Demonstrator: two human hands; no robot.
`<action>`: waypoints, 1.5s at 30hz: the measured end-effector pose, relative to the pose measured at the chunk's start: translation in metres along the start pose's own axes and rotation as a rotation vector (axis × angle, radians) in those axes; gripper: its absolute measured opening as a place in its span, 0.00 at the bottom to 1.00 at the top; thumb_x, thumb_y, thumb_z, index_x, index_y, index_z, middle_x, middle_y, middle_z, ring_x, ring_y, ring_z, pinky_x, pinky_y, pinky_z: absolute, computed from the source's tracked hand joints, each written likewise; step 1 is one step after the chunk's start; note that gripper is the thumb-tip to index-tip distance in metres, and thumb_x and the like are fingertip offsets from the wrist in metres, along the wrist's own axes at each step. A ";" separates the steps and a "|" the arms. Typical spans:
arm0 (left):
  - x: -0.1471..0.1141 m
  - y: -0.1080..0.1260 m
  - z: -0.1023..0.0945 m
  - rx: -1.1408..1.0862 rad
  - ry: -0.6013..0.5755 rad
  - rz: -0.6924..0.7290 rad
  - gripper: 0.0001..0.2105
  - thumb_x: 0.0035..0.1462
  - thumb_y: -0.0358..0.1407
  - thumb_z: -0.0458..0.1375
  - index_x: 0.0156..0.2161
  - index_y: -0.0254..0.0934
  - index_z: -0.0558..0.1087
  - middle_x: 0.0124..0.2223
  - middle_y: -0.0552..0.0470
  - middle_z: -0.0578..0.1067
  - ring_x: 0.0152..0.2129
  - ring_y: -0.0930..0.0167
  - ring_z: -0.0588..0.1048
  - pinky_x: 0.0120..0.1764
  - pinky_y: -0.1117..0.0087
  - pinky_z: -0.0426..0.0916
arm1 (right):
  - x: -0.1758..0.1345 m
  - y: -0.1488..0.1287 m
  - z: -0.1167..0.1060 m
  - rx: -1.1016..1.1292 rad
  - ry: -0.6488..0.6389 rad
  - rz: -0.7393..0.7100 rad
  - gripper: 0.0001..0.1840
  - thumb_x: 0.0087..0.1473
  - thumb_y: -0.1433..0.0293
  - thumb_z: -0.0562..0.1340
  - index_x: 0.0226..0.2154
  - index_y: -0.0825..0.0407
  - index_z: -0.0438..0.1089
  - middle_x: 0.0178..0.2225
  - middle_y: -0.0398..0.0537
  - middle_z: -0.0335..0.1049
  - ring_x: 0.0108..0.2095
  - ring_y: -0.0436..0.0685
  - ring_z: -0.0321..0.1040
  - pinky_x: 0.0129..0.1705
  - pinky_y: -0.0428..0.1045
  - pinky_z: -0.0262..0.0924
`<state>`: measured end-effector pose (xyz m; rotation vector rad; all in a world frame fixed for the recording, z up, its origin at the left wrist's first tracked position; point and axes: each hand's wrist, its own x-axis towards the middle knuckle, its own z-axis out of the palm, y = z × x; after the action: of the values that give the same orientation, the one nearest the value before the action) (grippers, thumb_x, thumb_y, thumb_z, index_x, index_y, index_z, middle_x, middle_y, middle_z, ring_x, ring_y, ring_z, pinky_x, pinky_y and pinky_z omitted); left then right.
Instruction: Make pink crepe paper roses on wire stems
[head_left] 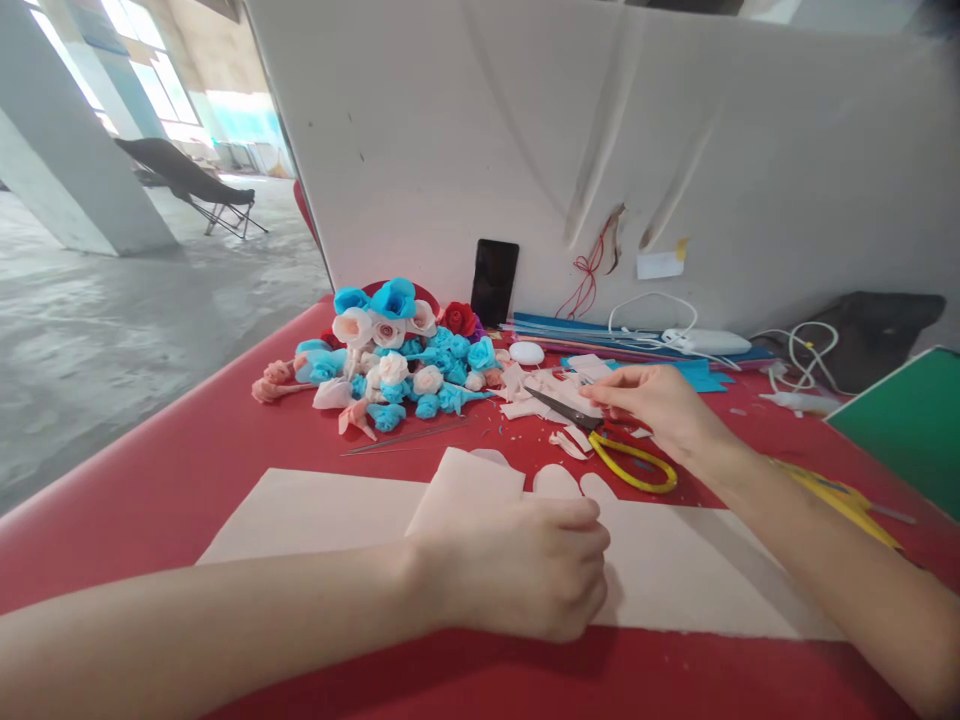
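Observation:
My left hand (532,565), closed with its fingers curled under, rests on a long sheet of pale pink crepe paper (697,570). Whatever its fingers hold is hidden. A smaller pink paper piece (469,485) lies beneath its wrist, and rounded paper petals (556,481) show just beyond the knuckles. Farther right, my right hand (645,400) reaches over a heap of pink paper scraps (536,390); thumb and fingers are pinched on what looks like a scrap. Below it lie scissors (634,465) with yellow and red handles, their blades pointing left.
Blue, white and pink paper flowers (405,365) are piled at the back left. A phone (495,282) leans on the white panel. Behind the scraps are a white glue gun (705,342) with its cord and blue strips. A yellow tool (836,500) and green board (907,430) lie right.

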<state>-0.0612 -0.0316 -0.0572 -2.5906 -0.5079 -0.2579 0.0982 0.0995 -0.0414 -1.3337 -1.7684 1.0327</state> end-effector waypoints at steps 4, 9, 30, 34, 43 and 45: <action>-0.006 0.004 0.004 -0.101 0.104 0.067 0.10 0.56 0.23 0.49 0.30 0.30 0.72 0.23 0.53 0.67 0.24 0.72 0.63 0.36 0.69 0.60 | 0.024 0.011 -0.002 -0.141 0.073 -0.069 0.12 0.43 0.66 0.67 0.18 0.58 0.68 0.16 0.41 0.64 0.17 0.44 0.56 0.19 0.42 0.52; -0.013 0.007 0.002 -0.204 0.112 -0.032 0.09 0.57 0.25 0.48 0.32 0.30 0.71 0.24 0.54 0.67 0.23 0.73 0.61 0.36 0.69 0.61 | 0.044 0.014 0.001 -0.263 -0.051 -0.035 0.11 0.57 0.68 0.56 0.30 0.60 0.67 0.25 0.42 0.67 0.22 0.44 0.63 0.23 0.41 0.61; -0.072 0.005 -0.009 -0.275 -0.017 -0.352 0.10 0.58 0.27 0.46 0.40 0.34 0.69 0.33 0.47 0.74 0.31 0.70 0.71 0.34 0.69 0.67 | 0.054 0.025 0.001 -0.871 0.172 -0.348 0.27 0.45 0.72 0.59 0.52 0.53 0.63 0.38 0.53 0.72 0.36 0.58 0.68 0.32 0.47 0.56; -0.081 0.001 -0.014 -0.382 -0.113 -0.515 0.09 0.57 0.32 0.50 0.43 0.37 0.68 0.39 0.48 0.73 0.35 0.69 0.71 0.36 0.70 0.67 | 0.049 0.025 -0.005 -0.861 0.217 -0.314 0.22 0.55 0.60 0.50 0.33 0.57 0.74 0.22 0.55 0.70 0.29 0.62 0.68 0.31 0.51 0.57; -0.077 0.000 -0.024 -0.369 -0.323 -0.586 0.13 0.55 0.29 0.50 0.45 0.39 0.68 0.45 0.50 0.74 0.37 0.69 0.73 0.37 0.71 0.67 | 0.016 0.032 -0.004 -0.723 0.071 -0.591 0.30 0.45 0.80 0.55 0.53 0.57 0.58 0.57 0.60 0.51 0.58 0.65 0.49 0.54 0.58 0.51; -0.079 0.000 -0.023 -0.371 -0.338 -0.569 0.16 0.53 0.24 0.48 0.46 0.39 0.68 0.46 0.50 0.73 0.39 0.68 0.73 0.38 0.71 0.67 | -0.009 0.028 0.007 -0.693 -0.013 -0.676 0.20 0.47 0.80 0.54 0.43 0.56 0.67 0.50 0.55 0.61 0.52 0.60 0.57 0.53 0.55 0.53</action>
<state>-0.1352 -0.0667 -0.0581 -2.7956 -1.4446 -0.1010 0.1058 0.0937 -0.0699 -0.9340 -2.4506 0.0466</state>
